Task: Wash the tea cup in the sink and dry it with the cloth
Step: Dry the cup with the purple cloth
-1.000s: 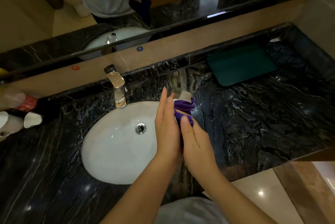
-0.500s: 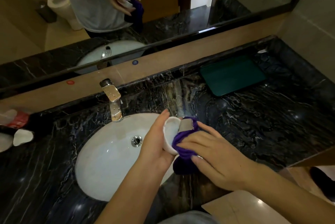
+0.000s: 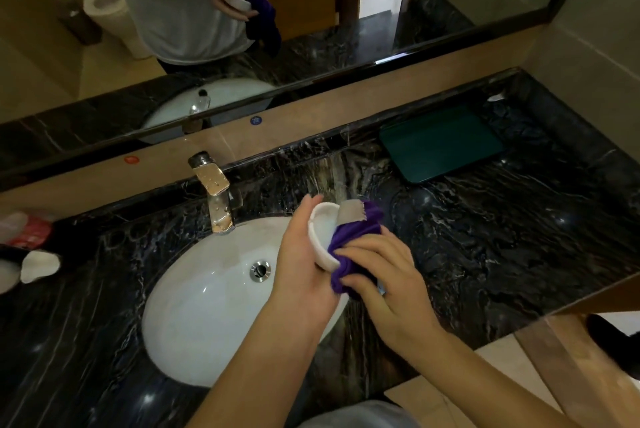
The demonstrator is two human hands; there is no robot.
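The left hand [image 3: 304, 265] grips the white tea cup [image 3: 320, 237] over the sink [image 3: 194, 317]. At its 3 o'clock, the right hand [image 3: 384, 285] fingers pinch the purple cloth [image 3: 349, 237] inside the cup.

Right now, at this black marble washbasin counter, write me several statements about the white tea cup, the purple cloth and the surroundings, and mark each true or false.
1. The left hand holds the small white tea cup. True.
2. The right hand presses the purple cloth into the cup. True.
3. Water runs from the metal faucet into the white oval sink. False: no stream shows.
4. The dark green rectangular tray lies inside the sink. False: it lies on the black marble counter, at the back right.
5. The cup rests on the counter. False: it is held above the sink's right edge.
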